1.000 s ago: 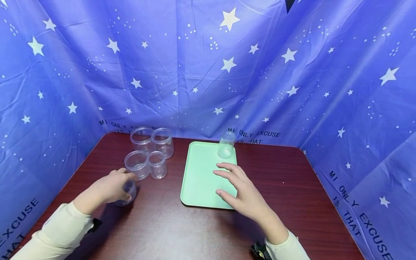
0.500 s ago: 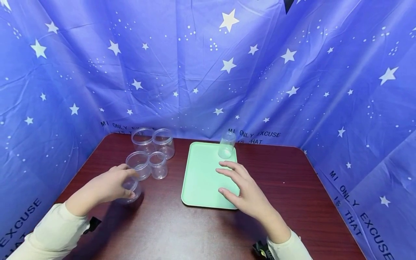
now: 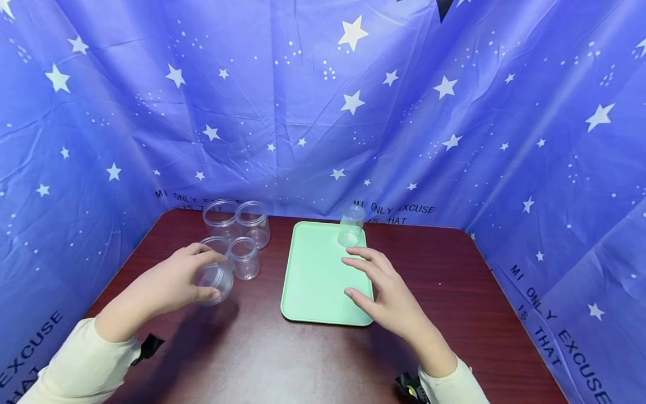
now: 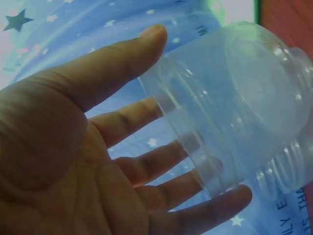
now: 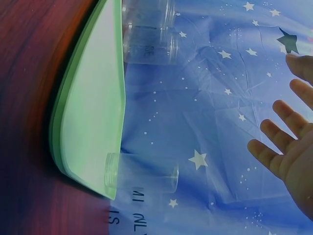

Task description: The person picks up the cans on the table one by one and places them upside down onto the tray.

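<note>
My left hand (image 3: pixel 171 278) holds a clear plastic jar (image 4: pixel 210 93) around its threaded mouth, thumb on one side and fingers on the other. Tilted and raised above the table, this jar overlaps a standing jar (image 3: pixel 214 242) in the head view. My right hand (image 3: pixel 393 297) hovers with fingers spread over the near right edge of a pale green tray (image 3: pixel 315 286), holding nothing. A narrow clear jar (image 3: pixel 351 227) stands upside down at the tray's far right corner, beyond my right fingertips.
Beside my left hand stand a small clear jar (image 3: pixel 245 261), a taller one (image 3: pixel 254 227) behind it, and a wide one (image 3: pixel 221 221) at the back left. A blue star-patterned curtain (image 3: pixel 303 112) rises around the dark red wooden table (image 3: pixel 267 359).
My left hand has lifted the clear jar from the table and moved it slightly right, tilting it. My right hand has drifted a little to the right, still spread.
</note>
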Motion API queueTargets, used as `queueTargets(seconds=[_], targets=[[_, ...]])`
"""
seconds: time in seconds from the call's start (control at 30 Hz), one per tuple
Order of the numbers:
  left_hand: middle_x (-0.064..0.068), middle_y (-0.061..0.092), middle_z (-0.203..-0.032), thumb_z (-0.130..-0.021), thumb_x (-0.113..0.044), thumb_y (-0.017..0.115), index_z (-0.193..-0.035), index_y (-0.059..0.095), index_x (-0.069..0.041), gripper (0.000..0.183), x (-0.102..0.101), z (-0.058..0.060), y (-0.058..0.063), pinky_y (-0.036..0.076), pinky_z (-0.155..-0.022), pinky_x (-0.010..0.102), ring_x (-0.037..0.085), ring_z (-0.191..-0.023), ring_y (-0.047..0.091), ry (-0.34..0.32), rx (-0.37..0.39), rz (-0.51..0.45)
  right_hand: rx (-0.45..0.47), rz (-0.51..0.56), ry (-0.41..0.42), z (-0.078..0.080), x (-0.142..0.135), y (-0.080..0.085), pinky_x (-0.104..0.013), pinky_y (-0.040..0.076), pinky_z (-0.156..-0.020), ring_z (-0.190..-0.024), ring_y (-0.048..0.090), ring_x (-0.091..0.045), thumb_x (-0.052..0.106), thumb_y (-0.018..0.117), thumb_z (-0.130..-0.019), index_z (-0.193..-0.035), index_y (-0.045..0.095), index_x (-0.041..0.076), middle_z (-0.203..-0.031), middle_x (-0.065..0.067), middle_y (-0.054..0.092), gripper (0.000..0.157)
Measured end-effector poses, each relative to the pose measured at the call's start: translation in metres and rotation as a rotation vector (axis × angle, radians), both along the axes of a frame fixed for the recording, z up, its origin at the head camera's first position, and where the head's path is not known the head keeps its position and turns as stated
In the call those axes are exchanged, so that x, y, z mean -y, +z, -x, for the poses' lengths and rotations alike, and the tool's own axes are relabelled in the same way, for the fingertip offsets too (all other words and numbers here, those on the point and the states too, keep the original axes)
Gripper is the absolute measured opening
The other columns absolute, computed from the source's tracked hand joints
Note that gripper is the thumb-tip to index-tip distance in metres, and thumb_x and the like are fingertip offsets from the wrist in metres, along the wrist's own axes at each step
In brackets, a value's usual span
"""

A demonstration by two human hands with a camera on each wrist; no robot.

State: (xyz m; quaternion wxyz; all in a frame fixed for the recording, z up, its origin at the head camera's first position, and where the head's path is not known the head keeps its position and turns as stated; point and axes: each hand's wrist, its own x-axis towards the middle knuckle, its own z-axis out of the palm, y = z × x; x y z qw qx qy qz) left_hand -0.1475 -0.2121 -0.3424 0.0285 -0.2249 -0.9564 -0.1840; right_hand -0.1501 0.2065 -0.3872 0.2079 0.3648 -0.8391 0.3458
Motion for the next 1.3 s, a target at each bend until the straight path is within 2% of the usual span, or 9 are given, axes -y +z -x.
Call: queueTargets(seconds=[0.2, 0.3, 0.43, 0.7, 0.93, 1.07, 1.17, 1.3], targets=[[0.014, 0.057, -0.135, -0.080, -0.035, 0.088, -0.132, 0.066, -0.017, 0.059, -0.003, -0.004, 0.009, 0.046, -0.102, 0.061, 0.038, -0.128, 0.053, 0.006, -0.034, -0.065, -0.026, 0.022, 0.009, 0.000, -0.002, 0.002, -0.021, 0.036, -0.112, -0.136, 0.048, -0.026, 0.011, 0.083, -0.085, -0.139, 0.061, 0.013, -0.146, -0.010, 0.054, 0.058], [0.013, 0.057, -0.136, -0.080, -0.033, 0.088, -0.133, 0.066, -0.017, 0.060, -0.005, -0.004, 0.010, 0.048, -0.102, 0.060, 0.036, -0.126, 0.054, 0.007, -0.069, -0.088, -0.020, 0.035, 0.010, 0.000, -0.003, 0.004, -0.020, 0.036, -0.113, -0.136, 0.048, -0.026, 0.010, 0.083, -0.085, -0.140, 0.061, 0.014, -0.146, -0.010, 0.054, 0.059], [0.010, 0.059, -0.134, -0.079, -0.029, 0.090, -0.133, 0.067, -0.017, 0.060, -0.009, -0.004, 0.009, 0.050, -0.100, 0.056, 0.032, -0.123, 0.057, -0.008, -0.123, -0.142, -0.022, 0.049, 0.013, 0.000, -0.003, 0.004, -0.020, 0.036, -0.113, -0.136, 0.049, -0.027, 0.009, 0.083, -0.084, -0.140, 0.061, 0.014, -0.145, -0.012, 0.055, 0.060], [0.009, 0.057, -0.134, -0.078, -0.027, 0.090, -0.134, 0.066, -0.017, 0.062, -0.022, -0.002, 0.000, 0.049, -0.100, 0.055, 0.030, -0.122, 0.057, -0.026, -0.213, -0.237, -0.058, 0.070, 0.023, 0.002, -0.004, 0.004, -0.020, 0.037, -0.114, -0.136, 0.050, -0.028, 0.006, 0.083, -0.083, -0.138, 0.061, 0.012, -0.143, -0.014, 0.057, 0.060], [0.004, 0.058, -0.137, -0.074, -0.022, 0.093, -0.133, 0.067, -0.017, 0.064, -0.034, 0.001, -0.009, 0.050, -0.097, 0.041, 0.023, -0.122, 0.059, -0.030, -0.307, -0.341, -0.053, 0.081, 0.030, 0.001, -0.004, 0.005, -0.019, 0.038, -0.113, -0.136, 0.051, -0.028, 0.003, 0.083, -0.082, -0.137, 0.061, 0.009, -0.144, -0.014, 0.056, 0.060], [0.003, 0.057, -0.140, -0.073, -0.021, 0.094, -0.133, 0.066, -0.017, 0.065, -0.042, 0.002, -0.014, 0.051, -0.096, 0.040, 0.024, -0.126, 0.057, -0.027, -0.337, -0.394, -0.050, 0.078, 0.032, 0.000, -0.005, 0.005, -0.019, 0.037, -0.113, -0.136, 0.051, -0.028, 0.003, 0.082, -0.082, -0.138, 0.061, 0.009, -0.144, -0.015, 0.056, 0.060], [0.003, 0.056, -0.142, -0.074, -0.021, 0.094, -0.134, 0.066, -0.019, 0.066, -0.049, 0.001, -0.015, 0.052, -0.095, 0.040, 0.025, -0.128, 0.056, -0.036, -0.340, -0.423, -0.053, 0.072, 0.031, 0.000, -0.005, 0.005, -0.019, 0.037, -0.114, -0.136, 0.051, -0.028, 0.003, 0.082, -0.082, -0.138, 0.061, 0.010, -0.144, -0.015, 0.056, 0.060], [0.002, 0.055, -0.143, -0.074, -0.019, 0.093, -0.135, 0.065, -0.019, 0.067, -0.057, 0.000, -0.018, 0.053, -0.091, 0.028, 0.021, -0.127, 0.055, -0.073, -0.327, -0.470, -0.052, 0.065, 0.022, 0.001, -0.006, 0.005, -0.019, 0.037, -0.114, -0.137, 0.051, -0.028, 0.004, 0.083, -0.082, -0.138, 0.061, 0.011, -0.145, -0.014, 0.055, 0.061]])
